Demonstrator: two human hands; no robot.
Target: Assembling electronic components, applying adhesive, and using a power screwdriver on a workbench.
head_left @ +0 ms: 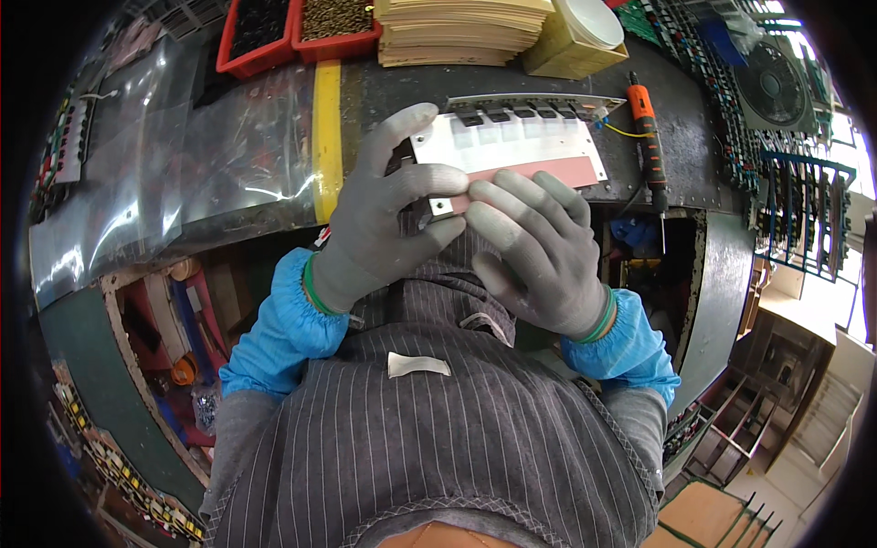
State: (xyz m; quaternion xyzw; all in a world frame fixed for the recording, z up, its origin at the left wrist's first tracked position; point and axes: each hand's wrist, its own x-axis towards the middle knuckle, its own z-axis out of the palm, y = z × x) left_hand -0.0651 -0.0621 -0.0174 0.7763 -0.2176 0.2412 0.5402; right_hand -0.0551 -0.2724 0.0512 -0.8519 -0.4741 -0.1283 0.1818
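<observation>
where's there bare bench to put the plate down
Bare dark bench lies between the yellow stripe and the metal plate held by both hands. Left is covered by plastic bags; the back edge is crowded with red bins and stacked sheets.

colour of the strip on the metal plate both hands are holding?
Pink strip along the lower edge of the silver metal plate; head view shows it best.

One view only, from a camera worn on the person's head, facing steeply down past the striped apron [438, 429] onto the bench [512, 82]. It sits close: both gloved hands, left [384, 224] and right [539, 251], fill the centre. The fisheye bends the bench edge, and a dark rim rings the picture.
</observation>
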